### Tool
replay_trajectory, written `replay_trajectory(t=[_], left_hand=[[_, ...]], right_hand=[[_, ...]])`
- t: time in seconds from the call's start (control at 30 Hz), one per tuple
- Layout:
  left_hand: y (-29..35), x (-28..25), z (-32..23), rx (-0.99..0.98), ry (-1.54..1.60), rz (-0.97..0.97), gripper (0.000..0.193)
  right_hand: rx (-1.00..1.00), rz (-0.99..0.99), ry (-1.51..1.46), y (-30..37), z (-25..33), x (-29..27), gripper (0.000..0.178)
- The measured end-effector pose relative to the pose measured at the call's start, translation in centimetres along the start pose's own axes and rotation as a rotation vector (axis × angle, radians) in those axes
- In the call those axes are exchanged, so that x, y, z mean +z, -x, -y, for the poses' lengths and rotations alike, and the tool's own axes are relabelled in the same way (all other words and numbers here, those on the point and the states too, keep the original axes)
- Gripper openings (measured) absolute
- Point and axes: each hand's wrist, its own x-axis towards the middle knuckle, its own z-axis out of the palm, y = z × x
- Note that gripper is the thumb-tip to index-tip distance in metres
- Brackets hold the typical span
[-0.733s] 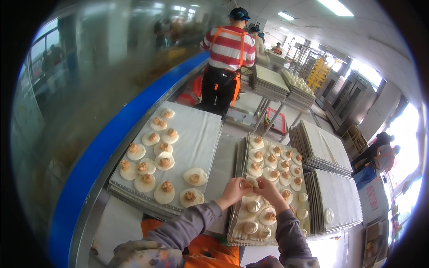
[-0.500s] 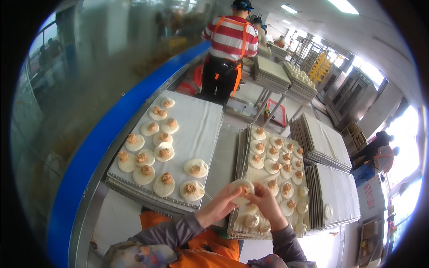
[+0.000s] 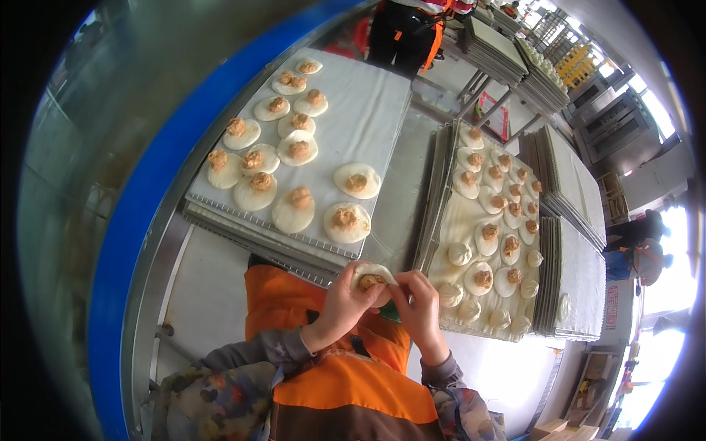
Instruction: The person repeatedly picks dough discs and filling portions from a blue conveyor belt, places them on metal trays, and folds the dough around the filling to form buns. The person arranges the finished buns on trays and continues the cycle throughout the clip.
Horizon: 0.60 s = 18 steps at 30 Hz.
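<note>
Between my two hands is a round dough wrapper (image 3: 365, 273) with a lump of brown filling in its middle. My left hand (image 3: 338, 307) cups the wrapper from the left, its thumb over the filling. With fingertips pressed together, my right hand (image 3: 419, 303) pinches the wrapper's right edge. Ahead to the left, a cloth-covered tray (image 3: 360, 95) carries several flat wrappers topped with filling (image 3: 357, 181). On the right, another tray (image 3: 456, 213) bears more filled wrappers (image 3: 486, 237) and several closed, pleated buns (image 3: 460, 253) toward its near and right edges.
A blue-edged conveyor or counter rim (image 3: 176, 132) curves along my left. Stacks of cloth-covered trays (image 3: 581, 257) stand at the right, one with a lone bun. A co-worker (image 3: 403, 33) in dark trousers and orange straps stands ahead. Racks and ovens (image 3: 618, 125) are farther back.
My view has tipped downward, so the trays appear higher. Both hands, still holding the filled wrapper, have drawn in from over the right tray toward my body.
</note>
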Motion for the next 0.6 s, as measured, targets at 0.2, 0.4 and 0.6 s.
replay_trajectory(t=[0.2, 0.4, 0.6], left_hand=[[1.3, -0.9, -0.5, 0.025, 0.067, 0.078, 0.033], [1.3, -2.5, 0.0, 0.102, -0.125, 0.170, 0.029], [1.7, -2.3, 0.2, -0.057, -0.022, 0.218, 0.024]], right_hand=[[0.117, 0.050, -0.203, 0.2, 1.3, -0.5, 0.014], [-0.339, 0.138, 0.066, -0.6, 1.0, -1.0, 0.015], [0.045, 0.286, -0.184, -0.3, 2.0, -1.4, 0.020]])
